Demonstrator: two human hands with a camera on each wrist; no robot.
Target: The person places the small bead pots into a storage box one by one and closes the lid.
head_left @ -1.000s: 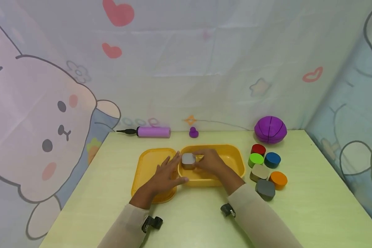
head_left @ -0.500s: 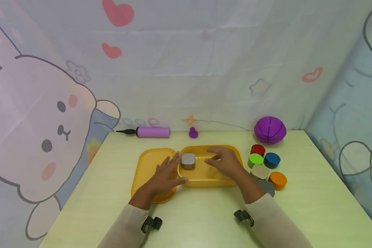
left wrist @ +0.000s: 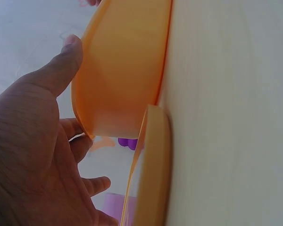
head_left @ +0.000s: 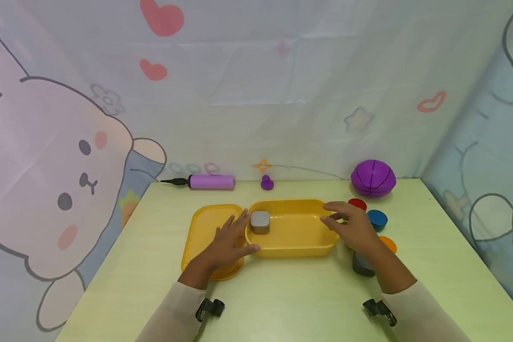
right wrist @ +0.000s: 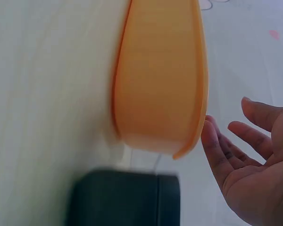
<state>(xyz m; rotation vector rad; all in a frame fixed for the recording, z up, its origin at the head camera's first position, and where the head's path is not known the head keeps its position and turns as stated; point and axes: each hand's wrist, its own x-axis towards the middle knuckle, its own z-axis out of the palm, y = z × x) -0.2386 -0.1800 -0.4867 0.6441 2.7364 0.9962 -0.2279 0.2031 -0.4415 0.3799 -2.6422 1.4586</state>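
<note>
My left hand rests at the left end of the yellow box, its fingers spread and touching the rim. In the left wrist view, the thumb lies along the rim and other fingertips meet the corner. Inside the box, against its left end, sits one grey block with rounded corners. My right hand is over the box's right end, holding nothing, its fingers loosely bent. It partly hides the group of coloured blocks. A dark grey block shows blurred in the right wrist view.
A yellow lid lies left of the box, partly under my left hand. Red, blue and orange blocks stand at the right. Behind are a purple ball, a purple hand pump and a small purple toy.
My right hand has let go of the grey block at the box's left end and moved right across the box to its right end. The left hand has stayed put.
</note>
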